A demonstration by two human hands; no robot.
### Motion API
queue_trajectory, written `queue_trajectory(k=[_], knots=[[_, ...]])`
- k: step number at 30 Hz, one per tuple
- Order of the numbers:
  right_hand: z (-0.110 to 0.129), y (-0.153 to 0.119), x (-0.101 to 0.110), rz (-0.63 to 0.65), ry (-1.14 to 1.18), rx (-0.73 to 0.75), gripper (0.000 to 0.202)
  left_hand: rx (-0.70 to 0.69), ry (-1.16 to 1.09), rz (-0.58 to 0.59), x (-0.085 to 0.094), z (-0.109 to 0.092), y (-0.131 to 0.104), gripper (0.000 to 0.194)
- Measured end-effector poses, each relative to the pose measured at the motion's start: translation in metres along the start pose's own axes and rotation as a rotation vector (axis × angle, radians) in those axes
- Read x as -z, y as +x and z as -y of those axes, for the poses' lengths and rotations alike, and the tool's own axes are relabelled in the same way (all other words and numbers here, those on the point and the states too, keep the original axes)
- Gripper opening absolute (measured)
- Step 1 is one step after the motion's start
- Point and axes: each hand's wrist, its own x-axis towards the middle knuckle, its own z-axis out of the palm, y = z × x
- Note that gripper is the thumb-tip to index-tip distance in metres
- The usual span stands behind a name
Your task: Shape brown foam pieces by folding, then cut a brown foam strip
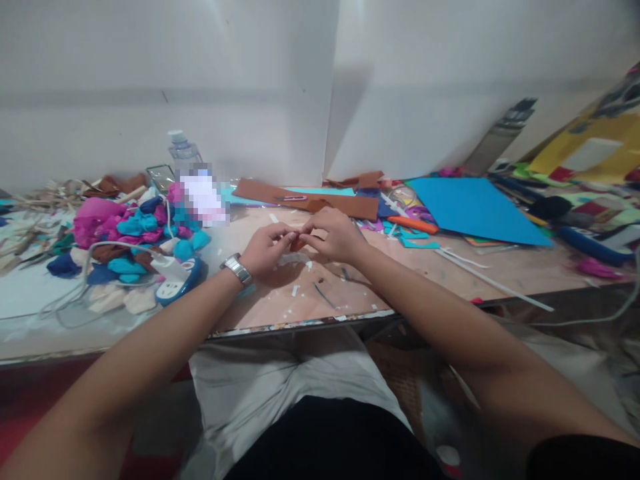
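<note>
Brown material (299, 243) sits pinched in the closed grip of both hands (270, 252).

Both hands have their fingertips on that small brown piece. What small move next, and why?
I'd perhaps ease the right hand back slightly, the left hand holding the small brown piece: fingertips of both hands cover much of it.

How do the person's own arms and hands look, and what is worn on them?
The left hand is bare, with a silver-coloured metal watch on its wrist. The right hand is bare too, and no watch or band shows on its wrist. Both forearms are uncovered; a black sleeve shows at the right arm's upper part.
</note>
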Motion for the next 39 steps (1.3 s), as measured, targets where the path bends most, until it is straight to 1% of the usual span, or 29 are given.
queue_trajectory(k=[6,11,15,18,25,28,30,34,39], knots=[[0.002,-0.001,-0.002,-0.018,0.016,-0.044,0.018,-0.02,0.008,0.012,0.0,0.002,-0.001,0.037],[0.003,-0.001,-0.003,-0.031,0.027,-0.068,0.017,-0.037,0.037,0.01,-0.001,0.003,0.0,0.037],[0.002,0.0,-0.003,-0.025,0.017,-0.091,0.016,-0.05,0.011,0.016,-0.001,0.003,-0.001,0.038],[0.0,-0.001,-0.005,-0.04,0.011,-0.089,0.019,-0.055,-0.011,0.03,-0.001,0.002,-0.002,0.038],[-0.007,-0.002,-0.007,-0.058,-0.002,-0.053,0.029,-0.052,-0.046,0.058,-0.001,0.002,-0.001,0.04],[-0.008,-0.001,-0.006,-0.044,0.012,-0.039,0.025,-0.036,-0.067,0.062,-0.001,0.001,-0.001,0.042],[-0.008,0.0,-0.006,-0.032,0.046,0.002,0.021,-0.024,-0.093,0.066,-0.001,0.0,-0.001,0.044],[-0.007,0.0,-0.007,-0.082,0.068,0.094,0.019,0.048,-0.172,0.085,0.001,-0.004,-0.001,0.047],[-0.003,0.0,-0.006,-0.119,0.083,0.158,0.017,0.108,-0.287,0.136,0.001,-0.008,-0.002,0.047]])
